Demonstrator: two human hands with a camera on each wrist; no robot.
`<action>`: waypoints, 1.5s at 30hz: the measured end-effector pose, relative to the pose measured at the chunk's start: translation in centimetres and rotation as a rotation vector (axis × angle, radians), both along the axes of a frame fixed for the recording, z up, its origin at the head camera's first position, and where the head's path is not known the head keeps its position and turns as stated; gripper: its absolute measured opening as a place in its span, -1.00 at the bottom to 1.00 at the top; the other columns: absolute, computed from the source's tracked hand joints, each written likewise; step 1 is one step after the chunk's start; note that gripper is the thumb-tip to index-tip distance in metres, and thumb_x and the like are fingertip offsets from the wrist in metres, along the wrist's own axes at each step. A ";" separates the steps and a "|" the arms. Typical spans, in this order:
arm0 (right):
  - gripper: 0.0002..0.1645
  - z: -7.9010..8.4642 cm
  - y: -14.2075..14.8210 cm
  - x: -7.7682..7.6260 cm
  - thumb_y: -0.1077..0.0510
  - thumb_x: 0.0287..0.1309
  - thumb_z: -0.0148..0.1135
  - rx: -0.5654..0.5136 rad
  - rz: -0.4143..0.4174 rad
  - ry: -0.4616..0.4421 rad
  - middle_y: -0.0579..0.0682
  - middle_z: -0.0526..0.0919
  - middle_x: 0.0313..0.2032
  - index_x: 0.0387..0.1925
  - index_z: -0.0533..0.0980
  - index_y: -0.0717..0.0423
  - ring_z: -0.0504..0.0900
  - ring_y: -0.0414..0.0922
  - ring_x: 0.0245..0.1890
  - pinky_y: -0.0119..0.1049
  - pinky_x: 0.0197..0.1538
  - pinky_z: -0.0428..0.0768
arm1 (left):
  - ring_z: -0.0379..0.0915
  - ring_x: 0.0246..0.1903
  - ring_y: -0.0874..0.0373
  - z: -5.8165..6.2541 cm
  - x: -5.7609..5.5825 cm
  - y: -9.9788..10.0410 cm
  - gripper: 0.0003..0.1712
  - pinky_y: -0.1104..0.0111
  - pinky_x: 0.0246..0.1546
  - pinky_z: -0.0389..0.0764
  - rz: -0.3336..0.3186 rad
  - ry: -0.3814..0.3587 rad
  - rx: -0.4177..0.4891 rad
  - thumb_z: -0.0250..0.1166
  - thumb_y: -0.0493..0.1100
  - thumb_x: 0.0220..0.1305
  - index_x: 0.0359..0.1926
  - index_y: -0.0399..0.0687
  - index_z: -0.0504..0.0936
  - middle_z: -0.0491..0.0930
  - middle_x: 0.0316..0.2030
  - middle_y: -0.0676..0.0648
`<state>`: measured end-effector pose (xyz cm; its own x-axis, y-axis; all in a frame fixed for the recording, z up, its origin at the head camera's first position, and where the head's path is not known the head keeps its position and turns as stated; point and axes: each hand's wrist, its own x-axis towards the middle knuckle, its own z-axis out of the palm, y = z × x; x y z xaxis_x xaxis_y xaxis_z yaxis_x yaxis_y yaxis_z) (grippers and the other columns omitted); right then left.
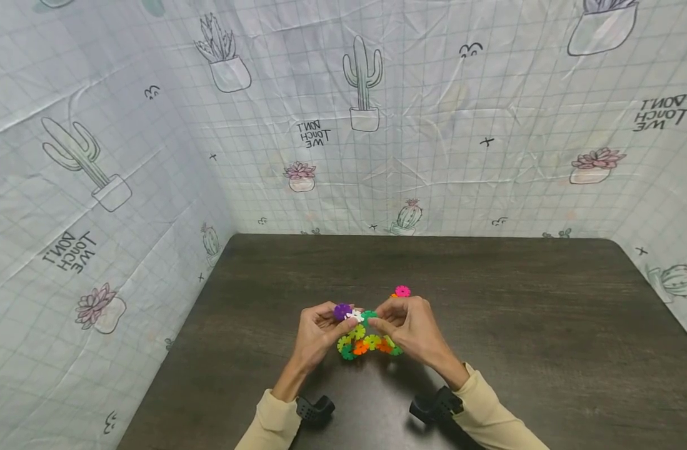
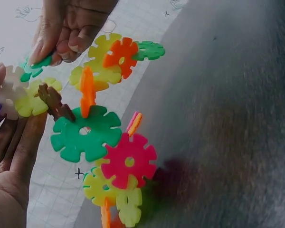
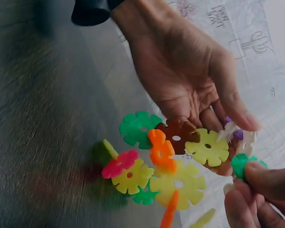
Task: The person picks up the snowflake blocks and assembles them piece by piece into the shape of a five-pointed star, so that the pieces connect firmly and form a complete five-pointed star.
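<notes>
Both hands hold a chain of interlocking plastic flower discs above the table. My left hand [image 1: 314, 334] grips the white disc [image 1: 354, 316], with a purple disc [image 1: 342, 311] beside its fingers. Between thumb and fingertips, my right hand [image 1: 417, 330] pinches a green disc [image 3: 247, 164] right at the white one's edge. From the white disc runs a yellow disc [image 3: 207, 146], then a brown disc [image 3: 176, 137] and another green disc [image 2: 85, 134]. Orange disc [image 2: 120, 58], more yellow ones and a pink disc [image 2: 129, 160] also show in the wrist views.
The dark wooden table [image 1: 489, 281] lies under the hands. Behind it and along the sides hangs a pale cloth [image 1: 422, 144] printed with cacti. Dark wrist bands [image 1: 316, 409] sit at both sleeve cuffs.
</notes>
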<state>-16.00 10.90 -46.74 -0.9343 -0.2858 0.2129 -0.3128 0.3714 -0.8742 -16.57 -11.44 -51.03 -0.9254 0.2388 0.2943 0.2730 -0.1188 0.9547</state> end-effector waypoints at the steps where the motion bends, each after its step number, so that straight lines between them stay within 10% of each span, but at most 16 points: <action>1: -0.89 0.0 0.0 -0.1 0.14 0.19 0.54 -0.003 0.006 -0.002 -0.03 0.78 -0.47 -0.38 0.73 0.07 0.75 -0.10 -0.53 -0.36 -0.43 0.70 | 0.79 -0.14 0.19 0.0 0.0 -0.1 -0.83 0.35 -0.06 0.78 -0.002 -0.006 -0.003 0.42 -0.35 0.31 -0.19 -0.46 0.69 0.72 -0.09 -0.52; 18: -0.90 -0.1 -0.2 0.3 0.16 0.21 0.52 -0.019 -0.009 0.005 -0.01 0.79 -0.46 -0.37 0.73 0.09 0.76 -0.10 -0.51 -0.37 -0.41 0.71 | 0.79 -0.14 0.21 -0.1 0.1 0.0 -0.77 0.37 -0.08 0.78 -0.014 -0.005 0.027 0.43 -0.36 0.30 -0.20 -0.55 0.65 0.71 -0.09 -0.55; 26: -0.91 0.0 0.0 0.3 0.15 0.20 0.53 -0.035 0.010 0.014 0.01 0.80 -0.43 -0.36 0.74 0.05 0.77 -0.16 -0.51 -0.35 -0.38 0.73 | 0.78 -0.07 0.20 0.1 0.3 0.0 -0.68 0.39 -0.06 0.77 -0.032 -0.058 0.032 0.44 -0.31 0.30 -0.20 -0.61 0.60 0.82 -0.12 -0.15; 34: -0.90 0.6 -0.7 0.4 0.09 0.19 0.55 -0.011 -0.071 -0.015 -0.09 0.81 -0.46 -0.35 0.77 0.00 0.78 -0.17 -0.50 -0.35 -0.37 0.73 | 0.76 -0.14 0.26 0.6 0.3 0.0 -0.71 0.44 -0.12 0.76 -0.001 -0.028 0.029 0.38 -0.29 0.38 -0.03 -0.49 0.62 0.72 -0.01 -0.47; 45: -0.75 -0.3 -1.0 0.0 0.00 0.38 0.37 0.053 -0.068 0.054 -0.01 0.86 -0.27 -0.14 0.79 0.07 0.82 -0.08 -0.34 -0.35 -0.23 0.74 | 0.71 -0.31 0.21 1.0 -0.5 -1.5 -0.63 0.42 -0.18 0.75 0.076 -0.025 -0.004 0.38 -0.30 0.37 0.10 -0.45 0.60 0.78 -0.27 0.06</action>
